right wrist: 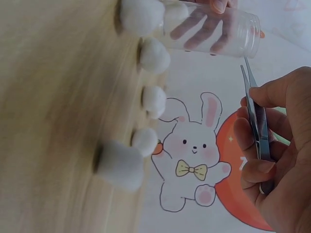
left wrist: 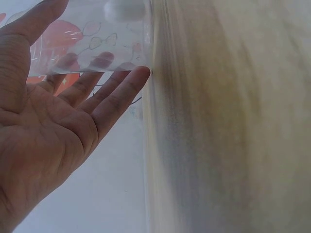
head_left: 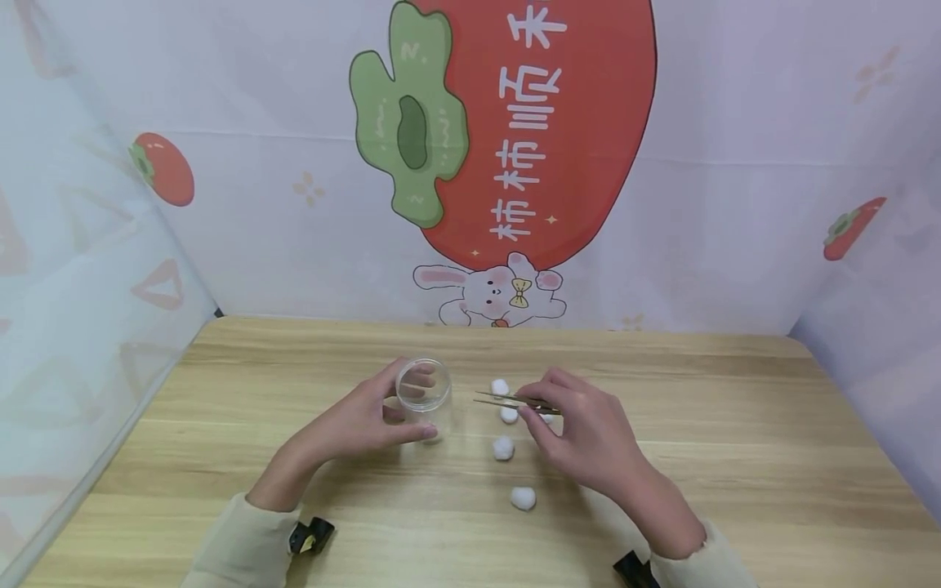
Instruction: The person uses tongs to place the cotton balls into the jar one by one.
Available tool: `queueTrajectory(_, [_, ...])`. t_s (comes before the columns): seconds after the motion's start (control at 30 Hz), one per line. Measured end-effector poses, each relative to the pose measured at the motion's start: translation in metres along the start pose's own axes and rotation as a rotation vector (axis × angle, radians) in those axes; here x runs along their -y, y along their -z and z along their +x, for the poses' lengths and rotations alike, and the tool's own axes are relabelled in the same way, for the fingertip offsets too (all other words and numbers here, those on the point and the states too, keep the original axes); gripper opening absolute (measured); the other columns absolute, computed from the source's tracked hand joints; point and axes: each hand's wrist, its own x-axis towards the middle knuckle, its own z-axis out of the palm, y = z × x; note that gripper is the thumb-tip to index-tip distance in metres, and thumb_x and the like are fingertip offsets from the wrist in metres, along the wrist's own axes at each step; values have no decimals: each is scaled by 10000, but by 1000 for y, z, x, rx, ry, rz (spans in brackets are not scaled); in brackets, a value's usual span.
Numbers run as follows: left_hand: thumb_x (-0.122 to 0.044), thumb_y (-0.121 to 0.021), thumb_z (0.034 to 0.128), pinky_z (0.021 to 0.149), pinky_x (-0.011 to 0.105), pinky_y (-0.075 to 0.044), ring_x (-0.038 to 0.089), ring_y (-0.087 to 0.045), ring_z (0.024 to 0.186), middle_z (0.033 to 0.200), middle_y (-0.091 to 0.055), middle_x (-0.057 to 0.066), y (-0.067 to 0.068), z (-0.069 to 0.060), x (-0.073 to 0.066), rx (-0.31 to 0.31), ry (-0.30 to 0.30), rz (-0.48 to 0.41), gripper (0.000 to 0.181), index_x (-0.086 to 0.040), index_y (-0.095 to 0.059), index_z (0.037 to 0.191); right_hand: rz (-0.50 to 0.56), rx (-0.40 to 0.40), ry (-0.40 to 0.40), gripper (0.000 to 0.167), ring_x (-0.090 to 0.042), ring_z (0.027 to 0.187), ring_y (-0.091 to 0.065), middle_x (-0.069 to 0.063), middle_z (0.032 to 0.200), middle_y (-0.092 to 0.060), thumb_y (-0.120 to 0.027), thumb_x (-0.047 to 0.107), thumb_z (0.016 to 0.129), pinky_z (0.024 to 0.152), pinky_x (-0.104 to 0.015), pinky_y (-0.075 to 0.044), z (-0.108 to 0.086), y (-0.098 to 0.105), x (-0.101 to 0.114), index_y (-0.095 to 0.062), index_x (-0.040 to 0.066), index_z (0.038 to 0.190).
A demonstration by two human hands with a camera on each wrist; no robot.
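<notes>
Sleeves (head_left: pixel 238 547): cream, lower left and lower right of the head view, each with a black clip (head_left: pixel 312 536) beside it.
Left hand (head_left: pixel 363 423): left of centre, thumb and fingers spread around the clear jar (right wrist: pixel 241 38), holding it.
Jar position: near centre of the head view, upright, mouth upward (one white ball (right wrist: pixel 176 13) shows through its wall near the base).
Right hand (head_left: pixel 584 429): right of centre, pinching the metal tweezers (right wrist: pixel 264 145) between thumb and fingers.
Tweezer tips: slightly apart, aimed at the jar, short of its mouth in the head view.
White balls (head_left: pixel 503 448): five on the wooden table (head_left: pixel 735 457), in a loose column from centre to lower centre, right of the jar.
</notes>
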Motion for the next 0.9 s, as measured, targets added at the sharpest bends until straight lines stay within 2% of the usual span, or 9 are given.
queueTrajectory(0.3, [-404, -901, 850, 1036, 367, -626, 219, -620, 1363, 1471, -619, -18, 0, -1, 0, 0, 5, -7, 774, -344, -460, 1483, -26, 45, -19, 136, 2, 805, -719, 176, 849, -654, -831, 143, 876, 621, -189, -535, -14, 2, -9, -799, 229, 976])
queueTrajectory(0.6, [-398, -905, 846, 1029, 369, -630, 229, -623, 1361, 1468, -625, -17, -1, -1, 0, -6, 6, 6, 776, -349, -462, 1482, -68, 135, -31, 155, -5, 802, -693, 210, 867, -654, -831, 155, 866, 598, -157, -475, -23, 2, -18, -796, 270, 964])
queueTrajectory(0.9, [-403, -888, 865, 1034, 423, -630, 288, -617, 1368, 1475, -626, 54, -2, 0, 1, 2, -8, -8, 766, -286, -468, 1495, -108, 180, -7, 147, 5, 794, -678, 204, 874, -662, -845, 173, 857, 593, -160, -471, -24, 3, -22, -798, 270, 957])
